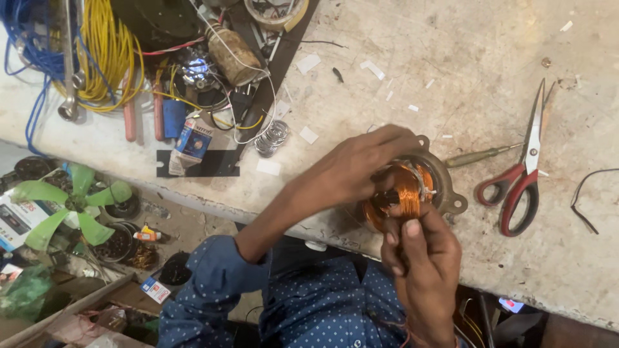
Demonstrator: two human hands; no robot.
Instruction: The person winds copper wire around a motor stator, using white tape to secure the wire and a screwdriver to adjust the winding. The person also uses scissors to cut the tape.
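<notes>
Worktop (451, 58), pale stone, carries a motor stator (412, 187) with copper winding near its front edge. Left hand (361, 167) clenched over the winding from above; right hand (422, 258) pinches its near side. Red-handled scissors (525, 174) just right of the stator; screwdriver (480, 155) between. Risk: hard tugging could snap or nick the fine wire.

Even, moderately bright light falls from above on the pale surface (451, 77) beyond your left hand (361, 169). Your right hand (422, 270) casts only a soft shadow. The floor left of your hands lies dimmer; focus softens slightly throughout.
</notes>
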